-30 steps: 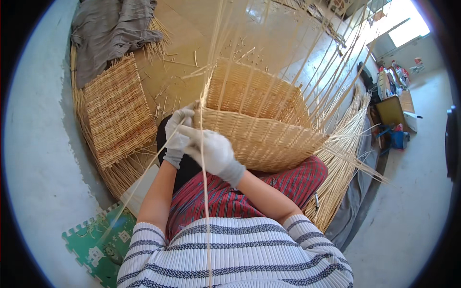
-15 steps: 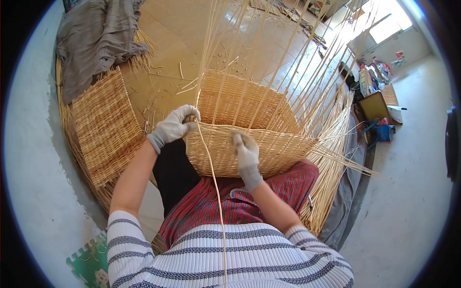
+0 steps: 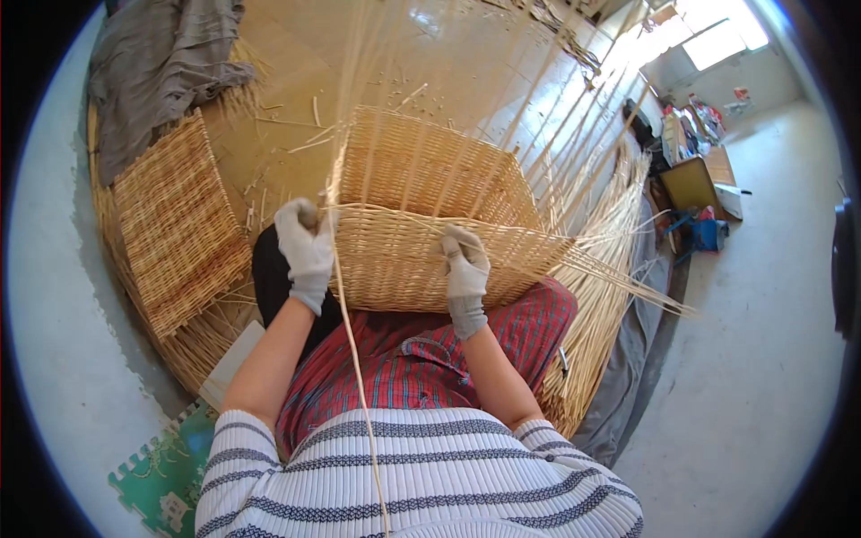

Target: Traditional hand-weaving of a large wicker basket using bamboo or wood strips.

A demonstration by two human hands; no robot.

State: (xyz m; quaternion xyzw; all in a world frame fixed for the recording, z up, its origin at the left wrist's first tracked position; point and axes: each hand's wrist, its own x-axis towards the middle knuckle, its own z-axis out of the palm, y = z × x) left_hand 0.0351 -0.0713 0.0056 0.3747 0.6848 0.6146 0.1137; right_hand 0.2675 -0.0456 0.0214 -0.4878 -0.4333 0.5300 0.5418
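A half-woven wicker basket (image 3: 395,269) rests against my lap, its tall upright stakes blurred above the rim. At its left corner is my left hand (image 3: 305,251), in a pale glove, with its fingers curled in. What those fingers grip is hidden. One long wicker strand (image 3: 352,350) hangs from that corner down over my striped sweater. My right hand (image 3: 466,273), gloved too, is closed at the front rim, thumb and fingers pinched on a thin wicker strand lying along the top edge.
A finished woven panel (image 3: 179,224) leans at the left, below a grey cloth (image 3: 166,72). Bundled wicker rods (image 3: 596,332) lie to the right on dark cloth. A green foam mat (image 3: 170,475) is at the lower left. Offcuts litter the floor.
My left hand has dropped a little and shifted left, off the front of the corner. The basket appears further left and higher in view. The stakes now blur with motion.
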